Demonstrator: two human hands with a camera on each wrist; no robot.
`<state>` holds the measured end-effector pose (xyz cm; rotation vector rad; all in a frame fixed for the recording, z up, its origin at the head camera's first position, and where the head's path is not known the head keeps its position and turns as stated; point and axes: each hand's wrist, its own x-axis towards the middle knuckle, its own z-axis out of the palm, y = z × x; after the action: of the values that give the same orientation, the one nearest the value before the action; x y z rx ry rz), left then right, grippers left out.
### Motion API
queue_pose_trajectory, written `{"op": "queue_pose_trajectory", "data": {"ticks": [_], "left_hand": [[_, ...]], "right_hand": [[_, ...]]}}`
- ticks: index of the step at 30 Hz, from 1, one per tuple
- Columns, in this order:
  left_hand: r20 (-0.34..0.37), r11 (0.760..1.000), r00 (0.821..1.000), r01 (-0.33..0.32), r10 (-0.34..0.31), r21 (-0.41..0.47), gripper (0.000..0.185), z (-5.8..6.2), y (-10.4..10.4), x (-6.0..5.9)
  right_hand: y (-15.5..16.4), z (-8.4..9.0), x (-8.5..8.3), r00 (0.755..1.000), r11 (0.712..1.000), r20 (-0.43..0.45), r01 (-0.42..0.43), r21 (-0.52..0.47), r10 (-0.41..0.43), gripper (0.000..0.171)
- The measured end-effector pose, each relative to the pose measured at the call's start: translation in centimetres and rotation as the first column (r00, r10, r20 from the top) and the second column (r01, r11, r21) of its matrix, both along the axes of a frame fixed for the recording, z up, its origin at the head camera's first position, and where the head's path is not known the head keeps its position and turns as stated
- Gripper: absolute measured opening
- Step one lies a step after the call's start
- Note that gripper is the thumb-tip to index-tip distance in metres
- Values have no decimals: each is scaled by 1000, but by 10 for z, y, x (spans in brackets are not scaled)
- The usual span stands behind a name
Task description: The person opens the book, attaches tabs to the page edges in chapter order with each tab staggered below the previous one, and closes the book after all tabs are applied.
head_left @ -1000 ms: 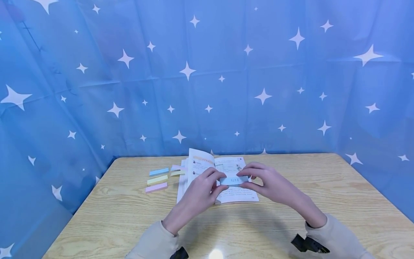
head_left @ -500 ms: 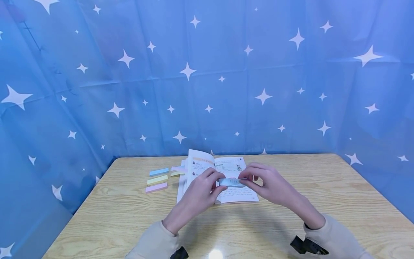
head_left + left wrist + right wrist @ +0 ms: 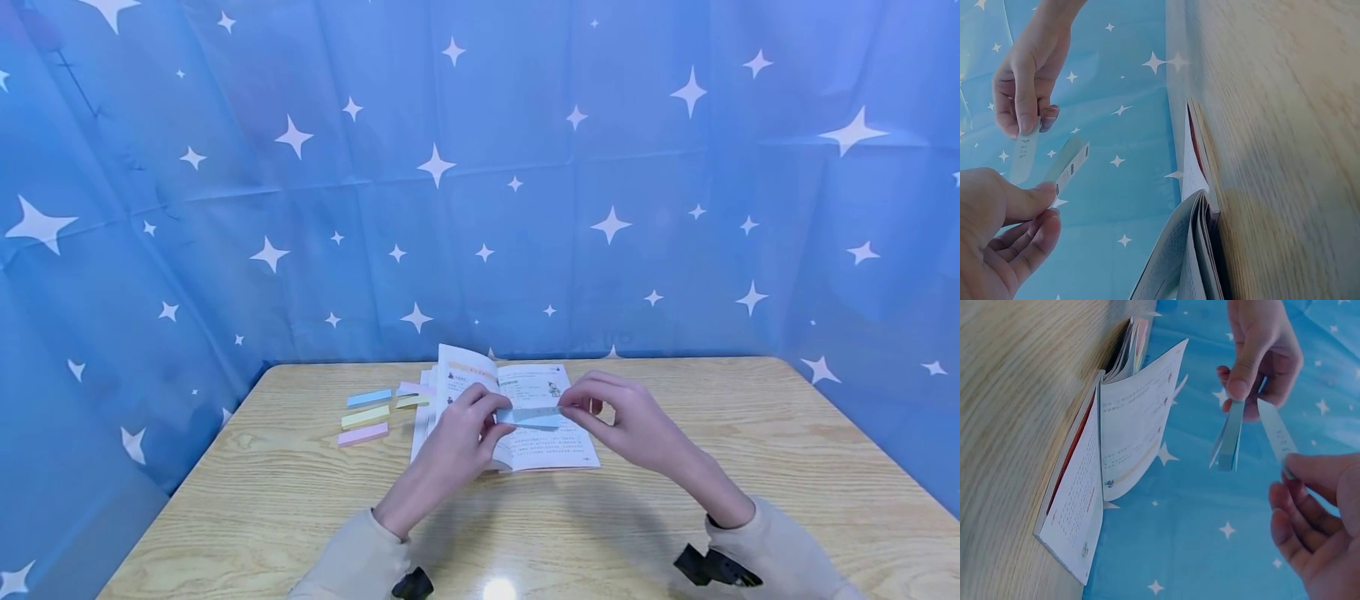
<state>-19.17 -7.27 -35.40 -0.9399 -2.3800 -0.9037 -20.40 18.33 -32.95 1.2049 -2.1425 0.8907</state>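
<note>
Above an open book [image 3: 551, 450], my left hand [image 3: 501, 423] pinches one end of a small pad of pale blue sticky strips [image 3: 525, 419]. My right hand [image 3: 572, 411] pinches the far end of a single blue strip [image 3: 1277, 434], which has come apart from the pad [image 3: 1229, 440] at that end. The left wrist view shows the pad [image 3: 1069, 165] between my left thumb and fingers, with the strip [image 3: 1024, 153] hanging from the right hand [image 3: 1032, 125]. The book [image 3: 1129, 444] lies on the wooden table [image 3: 675, 500], several pages raised.
Left of the book lie a blue pad of strips [image 3: 369, 398], a yellow one [image 3: 365, 417] and a pink one [image 3: 363, 434]. More strips [image 3: 411, 396] poke out at the book's left edge. A blue starred cloth [image 3: 480, 167] hangs behind and beside the table.
The pad, held flat between both hands a second ago, has tilted. My right hand has drawn one strip off its top, and a gap has opened between strip and pad.
</note>
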Motion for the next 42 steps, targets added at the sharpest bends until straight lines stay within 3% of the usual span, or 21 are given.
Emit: {"op": "queue_pose_trajectory", "data": {"ticks": [10, 21, 32, 42], "left_hand": [[1, 998, 998, -61, 61, 21, 17, -3, -9, -5], [80, 990, 987, -138, 138, -6, 14, -5, -26, -3], [86, 982, 978, -188, 190, -32, 17, -10, -42, -3], [66, 970, 968, -240, 241, -27, 17, -12, -64, -2]], "right_hand": [[8, -11, -11, 994, 997, 77, 73, 21, -74, 21], [11, -15, -16, 979, 995, 184, 83, 48, -91, 12], [13, -25, -20, 944, 994, 312, 93, 54, -105, 5], [12, -27, -22, 936, 995, 339, 84, 58, -98, 8]]}}
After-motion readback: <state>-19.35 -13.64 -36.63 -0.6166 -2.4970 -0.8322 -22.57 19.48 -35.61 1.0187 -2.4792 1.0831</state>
